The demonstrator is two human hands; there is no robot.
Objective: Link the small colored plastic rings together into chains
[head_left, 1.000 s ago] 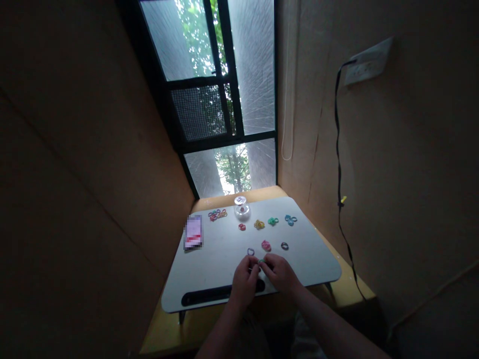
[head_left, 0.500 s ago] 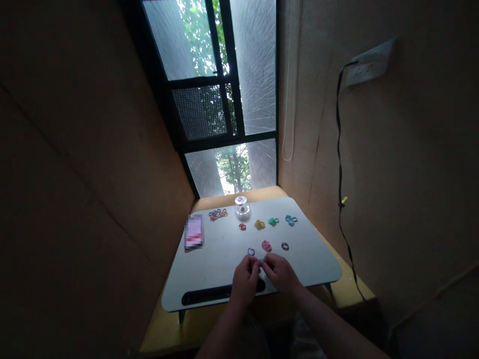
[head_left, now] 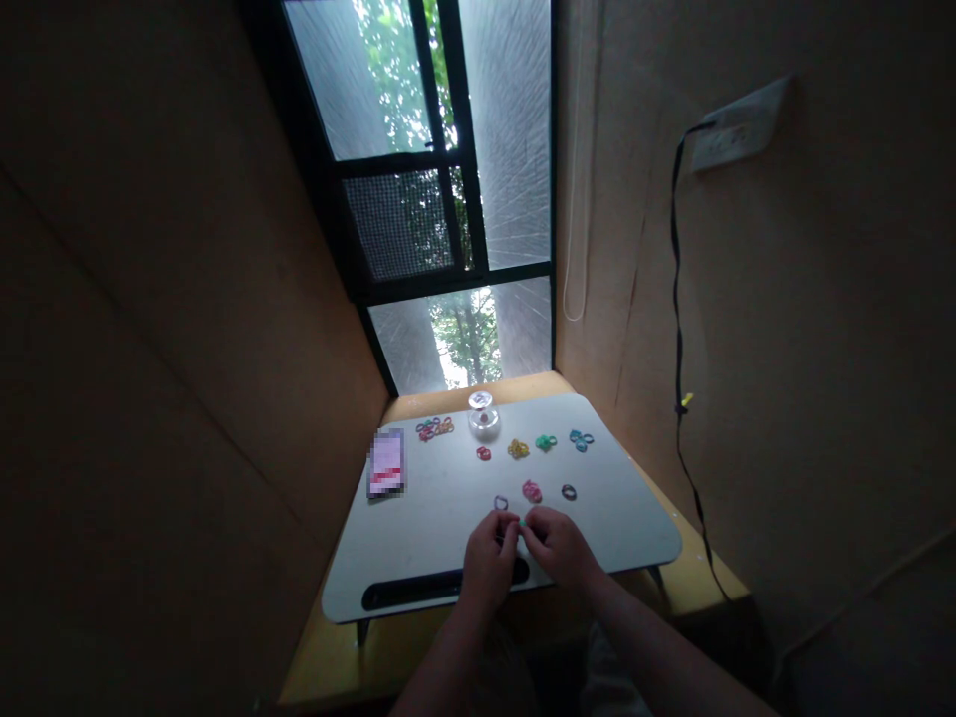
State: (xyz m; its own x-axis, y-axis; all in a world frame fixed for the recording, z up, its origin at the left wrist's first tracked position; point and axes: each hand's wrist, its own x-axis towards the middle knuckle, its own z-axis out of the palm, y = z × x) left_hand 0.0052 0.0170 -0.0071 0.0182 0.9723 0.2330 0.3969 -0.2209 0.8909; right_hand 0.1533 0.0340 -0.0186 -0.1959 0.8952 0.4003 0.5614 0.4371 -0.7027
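My left hand [head_left: 491, 550] and my right hand [head_left: 557, 543] meet over the near part of the white lap table [head_left: 433, 523]. Both are pinched around a small green hair tie [head_left: 523, 522], mostly hidden by the fingertips. Just beyond the fingers lie a pale purple hair tie [head_left: 501, 503], a pink bunch of hair ties [head_left: 532, 491] and a dark one [head_left: 569, 492]. Farther back, a row holds red ties [head_left: 484, 453], yellow ties [head_left: 518, 449], green ties [head_left: 546, 442] and blue ties [head_left: 581, 440].
A clear round container [head_left: 484, 422] with its lid up stands at the back. Mixed-colour hair ties [head_left: 434, 429] lie to its left, near a blurred-out phone-like rectangle [head_left: 386, 463]. A black slot [head_left: 410, 590] runs along the near edge. A black cord [head_left: 678, 299] hangs down the right wall.
The fingertips have shifted very slightly, and the green hair tie shows a little differently between them. Everything on the table stays where it was.
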